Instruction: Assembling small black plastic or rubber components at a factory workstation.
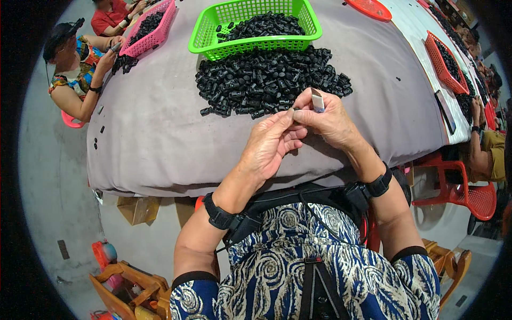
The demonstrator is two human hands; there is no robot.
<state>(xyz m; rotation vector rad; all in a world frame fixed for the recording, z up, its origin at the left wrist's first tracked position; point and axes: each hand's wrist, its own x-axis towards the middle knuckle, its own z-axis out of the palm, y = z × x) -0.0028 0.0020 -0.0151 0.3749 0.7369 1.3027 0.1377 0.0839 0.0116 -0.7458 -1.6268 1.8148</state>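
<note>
We have both hands up at the near edge of the table (160, 138), which is covered in grey cloth. Our left hand (269, 146) and right hand (330, 124) meet fingertip to fingertip just in front of the pile of black plastic parts (266, 80).

Left hand: thumb and forefinger pinched narrow on a small black part (295, 109). The part is mostly hidden by the fingers, so we cannot tell its long axis or which way it points; only a dark end shows between the tips, facing the pile.

Right hand: fingers curled shut around a small flat blade-like tool (317, 100), pale with a dark band. Its long axis runs roughly upright in the view, tilted slightly left, free end pointing away from us toward the pile. The right thumb touches the small black part from the right side.

The pile lies on the cloth just beyond the hands, touching the front wall of the green basket (202, 37), which holds more of the same black parts.

Around: a pink basket (160, 29) with parts at far left, where another person (74, 64) sits working with a part in hand. A red basket (440, 58) with parts is on the right, and a red plastic chair (469, 194) stands at the right of the table. Black straps sit on both of our wrists.
</note>
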